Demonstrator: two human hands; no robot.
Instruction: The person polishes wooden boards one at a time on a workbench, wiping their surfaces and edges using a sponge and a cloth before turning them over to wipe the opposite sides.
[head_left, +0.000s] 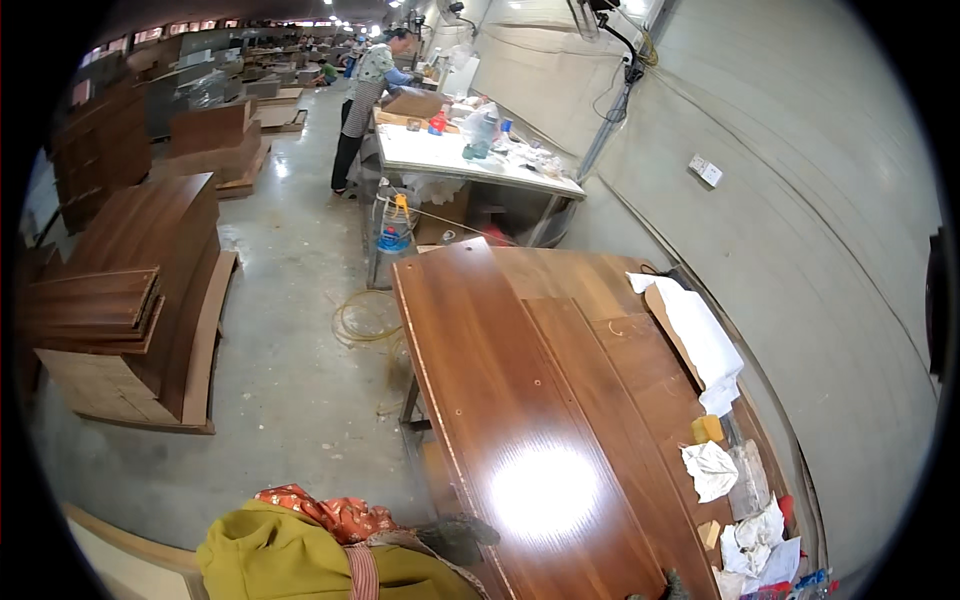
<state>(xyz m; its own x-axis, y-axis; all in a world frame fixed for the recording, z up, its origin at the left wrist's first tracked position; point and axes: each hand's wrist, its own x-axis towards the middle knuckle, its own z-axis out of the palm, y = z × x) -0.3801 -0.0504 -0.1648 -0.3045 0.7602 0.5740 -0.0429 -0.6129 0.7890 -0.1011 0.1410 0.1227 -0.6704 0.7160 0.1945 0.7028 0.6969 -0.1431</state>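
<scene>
A long reddish-brown wooden panel [490, 390] with small holes lies in front of me, its lower part bright with glare. My left hand [460, 538], in a dark glove, is closed at the panel's near left edge; its thumb and fingers are hard to separate. Of my right hand [674, 586], only dark gloved fingertips show at the lower border, by the panel's right edge. The rest of that hand is cut off. Beside the panel lies another brown board [575, 350].
Along the bench's right side are white sheeting [695, 335], a yellow sponge [707, 429], a crumpled white cloth [709, 471] and a clear plastic bottle [748, 480]. Stacked boards [90, 305] stand at left. A person [368, 100] works at a white-topped table [430, 150]; a hose [362, 318] coils on the floor.
</scene>
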